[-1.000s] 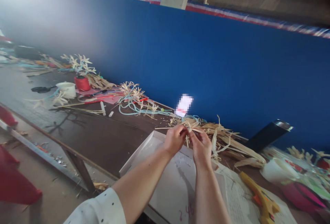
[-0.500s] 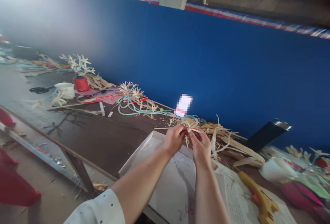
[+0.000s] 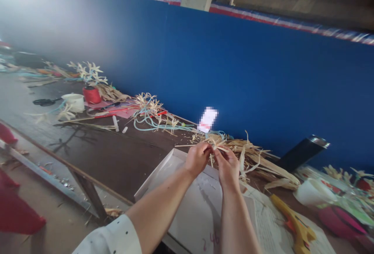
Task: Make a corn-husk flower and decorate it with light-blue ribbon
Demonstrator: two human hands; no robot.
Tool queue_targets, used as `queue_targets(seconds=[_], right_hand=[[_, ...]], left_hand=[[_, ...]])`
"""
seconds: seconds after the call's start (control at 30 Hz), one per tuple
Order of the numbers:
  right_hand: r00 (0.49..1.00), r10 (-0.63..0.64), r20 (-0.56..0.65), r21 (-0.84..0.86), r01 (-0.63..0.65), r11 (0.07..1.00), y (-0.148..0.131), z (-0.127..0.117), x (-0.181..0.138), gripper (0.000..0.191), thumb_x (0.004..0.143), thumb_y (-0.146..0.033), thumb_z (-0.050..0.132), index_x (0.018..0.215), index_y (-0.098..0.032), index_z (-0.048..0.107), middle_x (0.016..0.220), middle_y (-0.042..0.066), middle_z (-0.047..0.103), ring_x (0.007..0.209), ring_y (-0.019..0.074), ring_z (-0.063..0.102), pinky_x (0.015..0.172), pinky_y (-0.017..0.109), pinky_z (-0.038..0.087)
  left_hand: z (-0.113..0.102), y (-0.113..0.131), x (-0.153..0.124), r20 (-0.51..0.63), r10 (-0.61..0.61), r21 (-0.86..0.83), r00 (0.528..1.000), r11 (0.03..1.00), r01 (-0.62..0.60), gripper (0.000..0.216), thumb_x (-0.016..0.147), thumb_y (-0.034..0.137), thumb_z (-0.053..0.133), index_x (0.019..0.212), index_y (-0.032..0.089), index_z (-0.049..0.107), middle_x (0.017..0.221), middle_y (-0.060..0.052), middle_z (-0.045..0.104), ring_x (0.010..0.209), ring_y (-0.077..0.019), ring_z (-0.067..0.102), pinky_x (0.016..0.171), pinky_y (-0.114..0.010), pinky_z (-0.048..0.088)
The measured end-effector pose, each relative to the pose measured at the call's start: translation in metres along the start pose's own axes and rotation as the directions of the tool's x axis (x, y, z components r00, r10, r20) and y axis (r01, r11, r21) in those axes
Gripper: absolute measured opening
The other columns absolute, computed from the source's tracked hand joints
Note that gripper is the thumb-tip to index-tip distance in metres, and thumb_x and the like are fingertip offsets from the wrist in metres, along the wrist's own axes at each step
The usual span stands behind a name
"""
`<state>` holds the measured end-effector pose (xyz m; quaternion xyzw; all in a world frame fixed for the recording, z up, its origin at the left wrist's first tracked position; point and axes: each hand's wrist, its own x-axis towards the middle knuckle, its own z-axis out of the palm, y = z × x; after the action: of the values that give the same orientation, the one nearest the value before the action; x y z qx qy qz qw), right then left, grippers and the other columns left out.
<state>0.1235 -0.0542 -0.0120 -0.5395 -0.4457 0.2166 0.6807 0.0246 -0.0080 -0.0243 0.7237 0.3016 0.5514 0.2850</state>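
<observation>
Both hands meet over the far edge of a shallow white box lid. My left hand is closed, its fingertips pinching a pale corn-husk flower. From the other side my right hand grips the same flower between thumb and fingers. Narrow husk petals spread out above the fingertips; the base of the flower is hidden by the hands. Just behind and to the right lies a heap of dry corn husks.
A yellow glue gun rests on printed paper at right, near a dark flask and white cup. Finished husk flowers with blue stems, a red thread spool, a white tub and scissors are at left.
</observation>
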Motion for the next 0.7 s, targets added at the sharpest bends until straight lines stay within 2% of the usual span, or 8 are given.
queue_targets(seconds=[0.27,0.4,0.7], right_hand=[[1.000,0.007,-0.011,-0.028,-0.007,1.000,-0.0023,0.0001,-0.0002,0.031,0.066,-0.039,0.069,0.086,-0.017,0.062,0.073,0.002,0.065,0.063,0.0149,0.057,0.057,0.026,0.043],[1.000,-0.008,-0.009,-0.010,0.008,1.000,-0.0032,0.0010,-0.0004,0.030,0.066,-0.038,0.069,0.085,-0.017,0.062,0.076,0.003,0.066,0.068,0.0165,0.059,0.062,0.027,0.045],[1.000,-0.015,0.026,0.075,0.013,0.997,0.0016,0.0021,-0.0004,0.032,0.067,-0.035,0.070,0.091,-0.019,0.057,0.076,0.000,0.065,0.063,0.0121,0.056,0.058,0.024,0.041]], left_hand=[[-0.0006,0.0007,-0.0001,-0.003,-0.013,0.013,1.000,1.000,0.013,0.015,0.076,0.010,0.050,0.076,0.018,0.064,0.077,-0.001,0.065,0.073,-0.0116,0.057,0.068,-0.020,0.041],[-0.0002,0.0003,0.0001,0.008,-0.021,0.025,1.000,0.999,0.021,0.015,0.076,0.010,0.050,0.076,0.017,0.063,0.076,-0.001,0.064,0.072,-0.0115,0.056,0.068,-0.020,0.040],[0.0009,-0.0012,0.0002,0.009,-0.010,0.001,1.000,1.000,0.010,0.014,0.076,0.010,0.048,0.074,0.016,0.061,0.073,0.000,0.061,0.070,-0.0107,0.054,0.065,-0.019,0.039]])
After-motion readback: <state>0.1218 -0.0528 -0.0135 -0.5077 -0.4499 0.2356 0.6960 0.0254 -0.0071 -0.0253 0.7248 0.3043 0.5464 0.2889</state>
